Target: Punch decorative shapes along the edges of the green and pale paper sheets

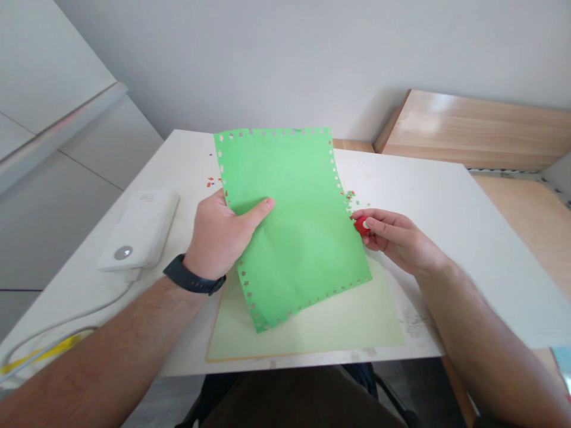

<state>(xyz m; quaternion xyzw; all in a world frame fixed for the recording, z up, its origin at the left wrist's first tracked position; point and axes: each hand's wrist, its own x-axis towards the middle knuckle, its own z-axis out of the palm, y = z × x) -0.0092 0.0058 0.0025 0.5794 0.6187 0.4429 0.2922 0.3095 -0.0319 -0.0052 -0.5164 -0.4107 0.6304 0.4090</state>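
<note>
My left hand grips the left edge of a green paper sheet, thumb on top, and lifts it off the table. Small punched holes run along the sheet's edges. My right hand is closed on a small red hole punch pressed against the sheet's right edge. Tiny red and green paper bits lie scattered just beyond the punch. A black watch sits on my left wrist.
Under the green sheet lies a pale yellow sheet near the white table's front edge. A white box-shaped device with a cable rests at the left. More red bits lie at the back left. A wooden surface stands at the back right.
</note>
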